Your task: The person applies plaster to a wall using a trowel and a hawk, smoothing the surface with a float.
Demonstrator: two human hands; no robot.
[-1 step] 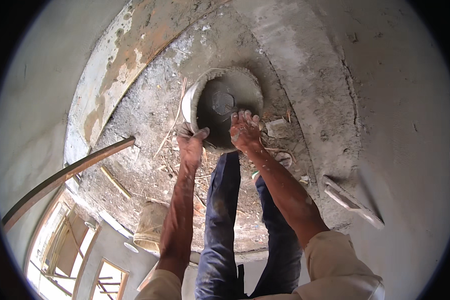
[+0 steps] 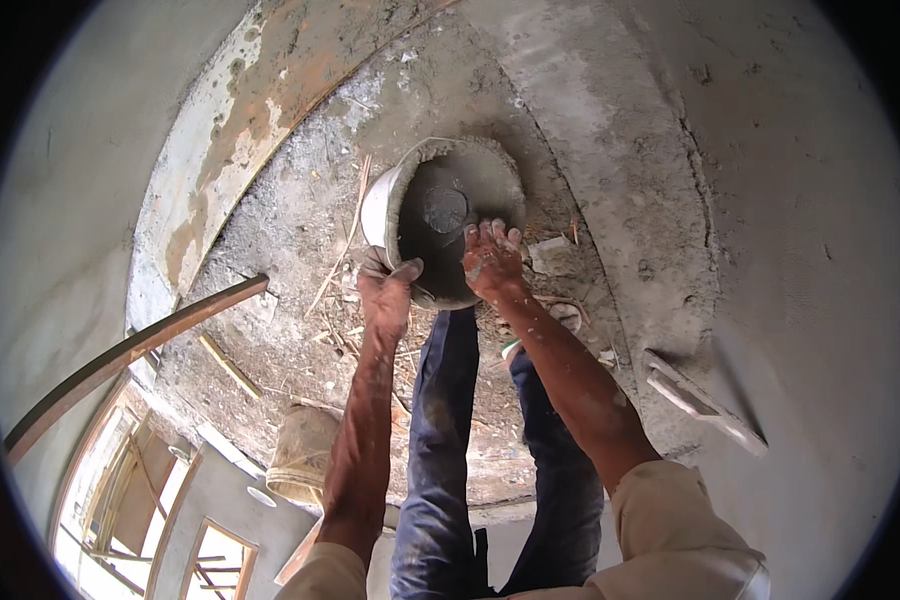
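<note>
A round pan (image 2: 450, 200), white outside and caked with grey cement inside, is tilted with its mouth toward me. My left hand (image 2: 385, 285) grips its near rim on the left, thumb over the edge. My right hand (image 2: 492, 258) holds the near rim on the right, fingers spread against it. Both hands are smeared with grey cement. My legs in blue trousers (image 2: 440, 440) stand just below the pan.
I stand on a rough concrete slab (image 2: 300, 220) strewn with sticks and rubble. A flat wooden float (image 2: 705, 400) lies by the plastered wall (image 2: 800, 220) at right. A curved bar (image 2: 130, 350) crosses at left. A sack (image 2: 305, 450) sits at the slab's edge, with window openings below.
</note>
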